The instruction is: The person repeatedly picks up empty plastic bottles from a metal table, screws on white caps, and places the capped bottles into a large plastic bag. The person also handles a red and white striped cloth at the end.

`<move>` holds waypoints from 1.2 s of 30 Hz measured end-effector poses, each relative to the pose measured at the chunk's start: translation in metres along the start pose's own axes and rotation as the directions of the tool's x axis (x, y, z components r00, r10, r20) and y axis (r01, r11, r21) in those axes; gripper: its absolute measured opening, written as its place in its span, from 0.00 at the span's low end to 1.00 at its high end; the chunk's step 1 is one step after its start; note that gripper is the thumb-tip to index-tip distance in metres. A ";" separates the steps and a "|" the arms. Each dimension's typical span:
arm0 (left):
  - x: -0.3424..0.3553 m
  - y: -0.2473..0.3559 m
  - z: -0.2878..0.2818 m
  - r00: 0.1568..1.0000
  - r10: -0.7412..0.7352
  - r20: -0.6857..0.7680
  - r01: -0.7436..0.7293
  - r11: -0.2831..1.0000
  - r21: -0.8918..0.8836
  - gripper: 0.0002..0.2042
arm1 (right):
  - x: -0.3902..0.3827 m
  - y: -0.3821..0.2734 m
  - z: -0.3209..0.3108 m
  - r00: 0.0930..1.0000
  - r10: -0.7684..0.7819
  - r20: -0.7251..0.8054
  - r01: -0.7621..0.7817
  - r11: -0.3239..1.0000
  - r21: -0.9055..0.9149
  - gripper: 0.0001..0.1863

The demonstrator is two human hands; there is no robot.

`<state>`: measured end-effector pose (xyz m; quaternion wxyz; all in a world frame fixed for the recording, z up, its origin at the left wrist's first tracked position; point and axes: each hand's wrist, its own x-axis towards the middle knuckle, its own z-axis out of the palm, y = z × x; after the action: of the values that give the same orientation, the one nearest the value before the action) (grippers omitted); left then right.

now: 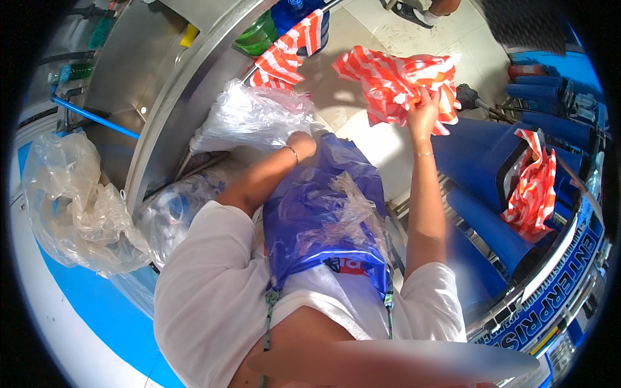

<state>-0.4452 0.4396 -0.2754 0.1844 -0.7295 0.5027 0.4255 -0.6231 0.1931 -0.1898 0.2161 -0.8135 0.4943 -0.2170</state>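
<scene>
Held out ahead on the right, a crumpled red-and-white striped plastic bag point(381, 81) is bunched in my right hand point(424, 108), its fingers closed on the plastic. My left hand point(302, 146) is curled at the lower right edge of a bundle of clear plastic bags point(255, 115). Its fingertips are hidden, so I cannot see what they hold. Another striped bag point(291, 48) hangs from a metal rod just beyond the clear bundle. A blue plastic apron point(297, 216) covers my front, with a scrap of clear plastic on it.
To the left stand a steel counter point(184, 81) and large clear bags point(84, 207). Blue stacked seats or chairs point(485, 226) fill the right, with a striped bag point(533, 187) among them. A green tub point(257, 35) stands ahead. Another person's foot point(413, 14) shows on the tiles.
</scene>
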 end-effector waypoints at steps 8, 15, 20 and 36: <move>0.160 -0.047 -0.017 0.970 -0.105 -0.221 0.080 0.989 -0.121 0.14 | -0.125 -0.008 0.143 0.512 -0.170 0.842 0.402 0.913 -0.060 0.14; 0.283 -0.145 0.106 0.930 -0.145 -0.337 0.099 0.984 -0.149 0.16 | -0.212 0.021 0.172 0.428 -0.070 0.901 -0.039 0.995 0.096 0.12; 0.379 -0.202 0.178 0.936 -0.123 -0.331 -0.069 0.856 -0.512 0.17 | -0.212 0.046 0.157 0.253 0.095 0.963 -0.433 0.901 0.024 0.21; 0.327 -0.079 0.190 0.875 0.104 -0.473 -0.157 0.985 -0.074 0.22 | -0.200 0.036 0.156 0.444 0.204 0.873 -0.481 0.876 0.040 0.25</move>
<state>-0.4142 0.4175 -0.6595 -0.0115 -0.7839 0.5562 0.2756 -0.6438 0.3793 -0.3644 0.5818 -0.6549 0.4444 0.1873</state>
